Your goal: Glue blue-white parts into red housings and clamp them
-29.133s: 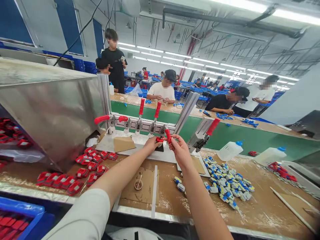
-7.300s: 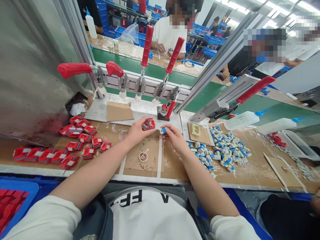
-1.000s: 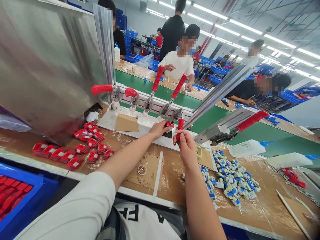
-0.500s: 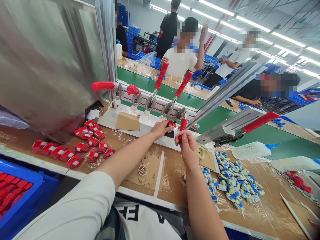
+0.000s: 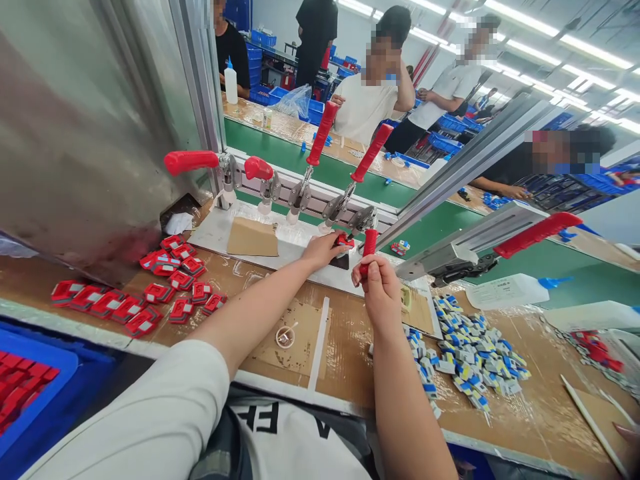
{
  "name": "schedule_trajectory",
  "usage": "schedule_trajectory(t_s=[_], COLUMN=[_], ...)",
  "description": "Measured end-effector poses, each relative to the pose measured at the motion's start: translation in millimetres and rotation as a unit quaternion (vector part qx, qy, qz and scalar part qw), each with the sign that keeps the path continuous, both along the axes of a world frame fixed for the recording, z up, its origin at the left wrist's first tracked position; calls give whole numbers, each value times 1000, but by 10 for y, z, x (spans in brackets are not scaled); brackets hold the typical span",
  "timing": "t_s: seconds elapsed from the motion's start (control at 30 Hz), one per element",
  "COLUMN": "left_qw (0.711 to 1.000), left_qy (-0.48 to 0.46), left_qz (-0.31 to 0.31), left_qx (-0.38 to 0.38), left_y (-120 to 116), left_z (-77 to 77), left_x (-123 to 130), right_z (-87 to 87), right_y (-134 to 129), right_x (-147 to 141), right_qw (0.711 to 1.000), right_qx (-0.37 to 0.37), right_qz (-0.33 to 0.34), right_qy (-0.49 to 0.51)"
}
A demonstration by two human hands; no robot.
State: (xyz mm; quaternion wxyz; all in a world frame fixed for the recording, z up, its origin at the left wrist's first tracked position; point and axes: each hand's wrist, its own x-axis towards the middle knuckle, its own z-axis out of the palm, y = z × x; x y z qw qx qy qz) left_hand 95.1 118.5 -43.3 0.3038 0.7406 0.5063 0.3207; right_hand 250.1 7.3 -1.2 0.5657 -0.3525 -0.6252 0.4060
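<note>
Just right of the centre of the frame, a red clamp handle (image 5: 371,242) points down toward the wearer, its long axis nearly upright and leaning slightly, its top end at a metal clamp (image 5: 364,217). The wearer's right hand (image 5: 383,290) has its fingers (image 5: 375,264) wrapped tightly around the handle's lower end. To the left of it, a small red piece (image 5: 345,241) sits by a dark block (image 5: 341,261) under the clamp; it seems to lie sideways in the frame, but fingers hide part of it. The left hand (image 5: 317,253) reaches in with its fingertips touching this piece; whether they grip it or only rest against it cannot be told. Four more red-handled clamps (image 5: 300,190) line the rail to the left. On the brown surface (image 5: 345,347), red pieces with pale patches (image 5: 165,273) lie at the left of the frame, a small round cup (image 5: 285,337) at lower centre, and a heap of blue, white and yellow pieces (image 5: 473,360) at lower right.
</note>
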Motion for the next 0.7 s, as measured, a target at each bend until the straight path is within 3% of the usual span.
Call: schedule_trajectory(t_s=[0.17,0.47,0.7], left_qw=[1000,1000,1000], left_qy=[-7,4,8], left_qz=[-3,1,2], left_qx=[-13,-12,-26], left_y=[-7,23,-6], left_z=[12,-23,3], left_x=[-2,2,-9], right_z=[-11,-223,-311], right_y=[0,75,173], right_x=[14,43,139], right_qw=[996,976,931], right_qx=[22,52,38], right_qz=[-21,-65,-68], right_qy=[-80,-202,-357])
